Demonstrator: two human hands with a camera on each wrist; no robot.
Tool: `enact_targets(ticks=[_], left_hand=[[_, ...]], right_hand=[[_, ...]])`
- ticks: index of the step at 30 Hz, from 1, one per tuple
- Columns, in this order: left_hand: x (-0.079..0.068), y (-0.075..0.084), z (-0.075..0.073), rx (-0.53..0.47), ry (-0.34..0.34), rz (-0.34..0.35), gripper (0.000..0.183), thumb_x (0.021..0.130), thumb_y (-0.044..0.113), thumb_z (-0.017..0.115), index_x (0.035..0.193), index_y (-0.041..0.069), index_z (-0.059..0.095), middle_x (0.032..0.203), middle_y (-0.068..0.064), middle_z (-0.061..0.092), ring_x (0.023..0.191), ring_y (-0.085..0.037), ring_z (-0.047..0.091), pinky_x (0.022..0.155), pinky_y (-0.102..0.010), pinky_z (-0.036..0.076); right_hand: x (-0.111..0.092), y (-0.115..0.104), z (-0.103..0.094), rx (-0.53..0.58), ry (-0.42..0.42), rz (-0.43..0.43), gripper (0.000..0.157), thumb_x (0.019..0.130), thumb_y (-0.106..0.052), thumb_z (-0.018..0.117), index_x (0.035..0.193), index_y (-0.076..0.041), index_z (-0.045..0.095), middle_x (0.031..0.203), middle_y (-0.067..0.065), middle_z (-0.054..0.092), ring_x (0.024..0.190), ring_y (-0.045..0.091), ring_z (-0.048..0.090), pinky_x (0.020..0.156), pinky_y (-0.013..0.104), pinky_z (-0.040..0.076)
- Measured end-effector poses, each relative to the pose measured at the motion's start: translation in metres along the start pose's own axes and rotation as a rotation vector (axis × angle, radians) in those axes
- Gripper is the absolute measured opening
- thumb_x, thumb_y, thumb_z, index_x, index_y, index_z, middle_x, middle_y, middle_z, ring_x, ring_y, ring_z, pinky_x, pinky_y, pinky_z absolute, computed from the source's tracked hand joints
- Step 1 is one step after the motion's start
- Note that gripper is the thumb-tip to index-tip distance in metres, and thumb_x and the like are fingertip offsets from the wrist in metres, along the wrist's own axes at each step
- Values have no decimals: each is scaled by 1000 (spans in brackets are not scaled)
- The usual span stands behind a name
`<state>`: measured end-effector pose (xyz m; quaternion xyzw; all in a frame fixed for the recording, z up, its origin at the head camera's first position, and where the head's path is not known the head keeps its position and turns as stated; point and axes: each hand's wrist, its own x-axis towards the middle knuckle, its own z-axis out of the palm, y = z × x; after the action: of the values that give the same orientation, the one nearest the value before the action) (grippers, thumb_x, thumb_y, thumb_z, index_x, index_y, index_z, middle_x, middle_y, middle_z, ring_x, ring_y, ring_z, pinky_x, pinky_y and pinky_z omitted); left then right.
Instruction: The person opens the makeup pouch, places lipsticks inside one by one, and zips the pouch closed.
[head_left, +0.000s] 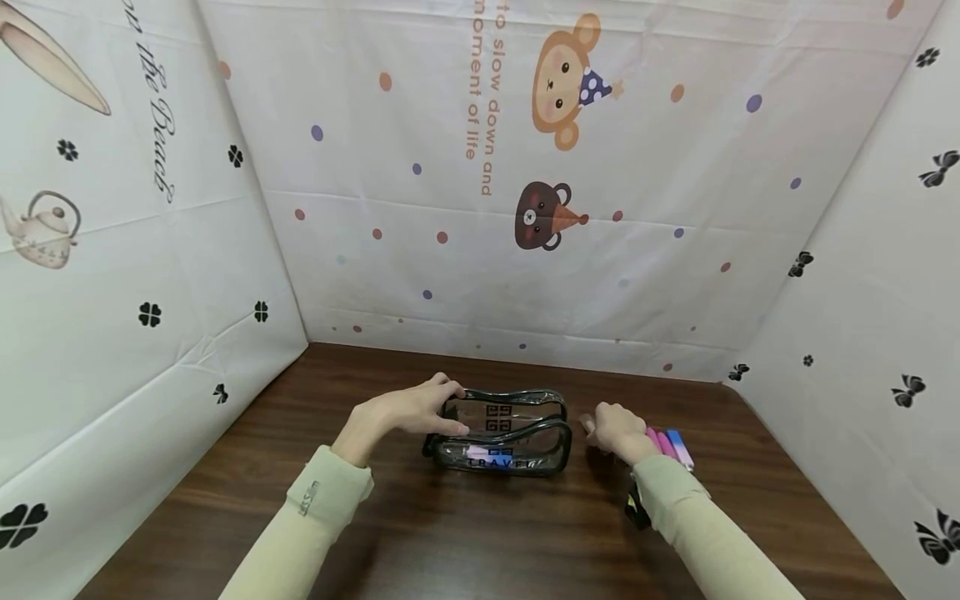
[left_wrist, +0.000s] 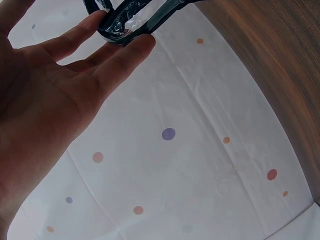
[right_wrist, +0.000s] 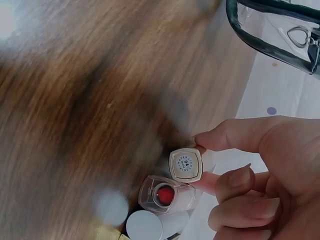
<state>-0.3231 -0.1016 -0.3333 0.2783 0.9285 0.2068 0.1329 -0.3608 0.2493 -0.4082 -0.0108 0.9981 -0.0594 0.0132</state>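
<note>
My left hand (head_left: 408, 408) holds the left end of a clear zip bag (head_left: 561, 454) with black trim, thumb at the front rim and fingers at the back rim. The bag's mouth gapes upward, and a pink and blue item (head_left: 489, 456) shows through its front wall. In the left wrist view, fingertips meet the black trim (left_wrist: 145, 30). To the bag's right, my right hand (head_left: 618, 429) pinches a lipstick (right_wrist: 186, 164) between thumb and finger; its squared end carries a label reading 04. Just beside it sits a clear-cased piece with a red centre (right_wrist: 165, 195).
Pink tubes (head_left: 662, 442) and a blue and white one (head_left: 680, 448) lie right of my right wrist. A black and yellow item (head_left: 637, 504) is partly hidden by the sleeve. White patterned cloth walls (head_left: 465, 275) enclose the brown wooden table (head_left: 480, 533).
</note>
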Motion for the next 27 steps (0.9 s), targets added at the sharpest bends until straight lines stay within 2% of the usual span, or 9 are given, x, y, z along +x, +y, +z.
enact_targets(ticks=[7,13,20,27], left_hand=[[-1,1,-1,1,1,-4,61,91,43,64,140,13,44,133,-10,42,113,-21,52,96,-44,45],[-1,1,1,-2,3,-1,61,91,43,64,140,12,44,133,-11,42,113,-21,52,96,-44,45],[-2,2,0,-8,0,0,61,91,43,64,140,11,44,133,-13,42,110,-21,52,95,-45,45],[-1,2,0,1,1,0,61,92,43,64,140,12,44,132,-12,43,110,-20,52,94,-44,45]], right_hand=[[-1,-2,4,-39,18,-34,25,80,-24,73,67,-10,56,78,7,64,67,21,56,54,38,44],[-1,0,3,39,34,-18,33,81,-28,73,64,-10,51,67,6,55,61,21,52,54,37,40],[-11,-4,-17,132,41,-12,23,81,-22,67,67,-9,55,55,2,48,49,16,44,47,31,33],[-14,-5,-37,152,39,-57,39,85,-23,66,52,-16,47,44,-6,33,40,9,29,41,24,22]])
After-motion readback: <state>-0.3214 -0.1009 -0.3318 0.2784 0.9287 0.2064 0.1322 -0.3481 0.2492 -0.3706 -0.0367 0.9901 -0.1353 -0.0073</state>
